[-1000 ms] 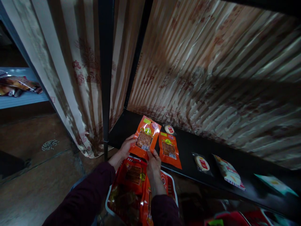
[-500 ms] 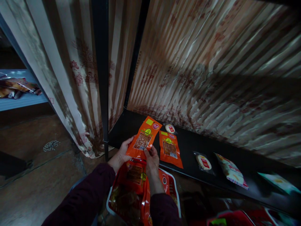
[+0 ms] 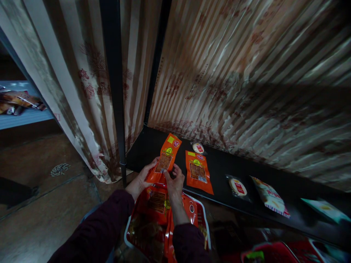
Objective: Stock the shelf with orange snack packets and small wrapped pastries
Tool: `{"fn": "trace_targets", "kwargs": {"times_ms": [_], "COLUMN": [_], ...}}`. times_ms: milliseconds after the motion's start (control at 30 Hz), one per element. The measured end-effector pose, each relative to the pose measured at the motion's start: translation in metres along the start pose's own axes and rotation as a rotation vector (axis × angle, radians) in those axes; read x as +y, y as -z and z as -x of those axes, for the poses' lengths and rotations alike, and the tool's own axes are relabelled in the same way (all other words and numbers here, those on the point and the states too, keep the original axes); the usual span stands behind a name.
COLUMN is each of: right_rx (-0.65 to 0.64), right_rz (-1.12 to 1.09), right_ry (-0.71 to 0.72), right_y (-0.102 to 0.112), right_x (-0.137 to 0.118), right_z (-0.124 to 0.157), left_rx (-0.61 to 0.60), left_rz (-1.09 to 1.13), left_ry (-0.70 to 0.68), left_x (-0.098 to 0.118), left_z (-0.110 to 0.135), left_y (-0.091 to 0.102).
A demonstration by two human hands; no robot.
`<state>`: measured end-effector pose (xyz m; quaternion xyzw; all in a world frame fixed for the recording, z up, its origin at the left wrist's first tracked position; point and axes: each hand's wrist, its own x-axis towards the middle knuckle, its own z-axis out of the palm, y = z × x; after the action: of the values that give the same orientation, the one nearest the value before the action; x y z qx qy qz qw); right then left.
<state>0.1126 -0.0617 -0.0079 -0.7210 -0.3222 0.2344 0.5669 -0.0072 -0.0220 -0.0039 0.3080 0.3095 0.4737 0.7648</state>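
Note:
Between my two hands is an orange snack packet [image 3: 166,160] with a clear window showing brown strips. My left hand [image 3: 144,174] grips its lower left edge, fingers behind it. My right hand [image 3: 174,182] has its thumb on the packet's lower right front and its fingers curled at the edge. The packet's top leans over the black shelf [image 3: 138,149]. A second orange packet [image 3: 197,171] of the same look lies flat on the shelf, just right of my right hand. Below my hands stands a white-rimmed basket [image 3: 207,233] filled with more orange packets [image 3: 157,202].
Along the shelf lie two round wrapped items, one near the back [image 3: 197,147] and one in front [image 3: 238,187], a white snack bag [image 3: 270,197] and a green-white packet [image 3: 325,210]. A black post [image 3: 113,84] and printed curtain [image 3: 233,84] bound it. Red containers [image 3: 270,252] stand lower right.
The held packet has narrowed in view, turning and shifting slightly left and down. My right hand has moved a little left with it. The shelf items stay put.

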Motion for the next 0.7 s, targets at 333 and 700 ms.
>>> {"fn": "trace_targets", "kwargs": {"times_ms": [333, 700], "right_rx": [-0.210, -0.369], "right_rz": [-0.266, -0.458], "right_ry": [-0.078, -0.105], "right_y": [-0.002, 0.000], "right_x": [-0.004, -0.008], "right_z": [0.009, 0.020], "left_rx": [-0.205, -0.147], "left_rz": [0.172, 0.052], "left_ry": [0.084, -0.068], "left_x": [-0.006, -0.010], "left_z": [-0.008, -0.019], "left_y": [-0.009, -0.003]}}
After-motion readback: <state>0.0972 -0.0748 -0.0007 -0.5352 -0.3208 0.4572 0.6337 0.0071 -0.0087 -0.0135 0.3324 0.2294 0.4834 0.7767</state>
